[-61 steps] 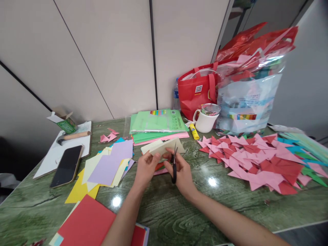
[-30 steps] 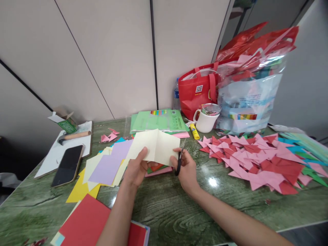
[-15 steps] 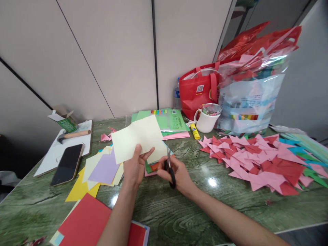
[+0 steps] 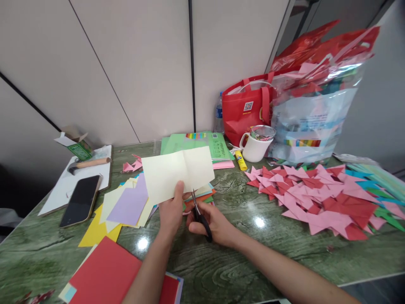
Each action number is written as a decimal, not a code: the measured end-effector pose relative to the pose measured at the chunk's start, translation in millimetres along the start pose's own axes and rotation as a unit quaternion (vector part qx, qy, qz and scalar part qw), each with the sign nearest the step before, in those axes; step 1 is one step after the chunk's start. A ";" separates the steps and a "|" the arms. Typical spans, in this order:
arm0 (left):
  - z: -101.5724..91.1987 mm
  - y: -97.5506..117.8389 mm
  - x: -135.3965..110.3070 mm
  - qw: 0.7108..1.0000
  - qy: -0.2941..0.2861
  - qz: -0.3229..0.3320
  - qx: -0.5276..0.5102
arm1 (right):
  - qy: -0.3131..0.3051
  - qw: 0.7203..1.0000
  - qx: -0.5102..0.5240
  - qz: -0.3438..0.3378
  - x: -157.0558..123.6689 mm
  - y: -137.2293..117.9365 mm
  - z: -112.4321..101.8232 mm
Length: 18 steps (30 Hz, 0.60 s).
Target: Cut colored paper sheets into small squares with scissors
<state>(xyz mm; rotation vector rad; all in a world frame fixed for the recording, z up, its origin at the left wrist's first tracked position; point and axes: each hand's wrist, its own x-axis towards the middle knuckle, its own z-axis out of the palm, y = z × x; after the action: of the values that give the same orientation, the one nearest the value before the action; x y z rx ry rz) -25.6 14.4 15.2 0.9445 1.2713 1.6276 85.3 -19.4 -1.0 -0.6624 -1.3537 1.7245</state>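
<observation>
A pale cream sheet of paper with a crease down its middle is raised above the table. My left hand is closed on its lower edge, thumb on the near face. Black-handled scissors sit in my right hand, blades pointing up at the paper's lower edge near the crease. Whether the blades touch the paper I cannot tell. Beneath and behind the hands lie coloured papers, partly hidden. Left of my left hand is a loose pile with a purple sheet on top.
Folded pink and red paper pieces spread over the right side. Behind stand a white mug, a glue stick, a red bag and a clear bag. At left lie a phone, a hammer and red paper.
The cream paper has turned flatter and shifted right and slightly down. My right hand has brought the scissors left and down, to the paper's lower edge.
</observation>
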 end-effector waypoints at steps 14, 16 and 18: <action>-5.7 -15.9 0.1 1.000 -0.011 -0.003 -0.017 | 0.061 0.998 0.000 -0.010 2.4 -1.4 -3.5; -4.9 -17.0 0.5 0.999 -0.012 -0.010 -0.036 | 0.060 0.998 -0.003 -0.012 2.4 -1.6 -3.6; -4.7 -17.7 0.9 0.999 -0.009 -0.015 -0.037 | 0.049 0.999 -0.004 -0.011 2.3 -1.7 -3.5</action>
<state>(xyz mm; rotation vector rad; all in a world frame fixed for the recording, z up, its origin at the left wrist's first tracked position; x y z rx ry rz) -27.3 15.8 -3.0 0.8881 1.1994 1.6278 87.4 -15.5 -0.2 -0.7235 -1.2954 1.6490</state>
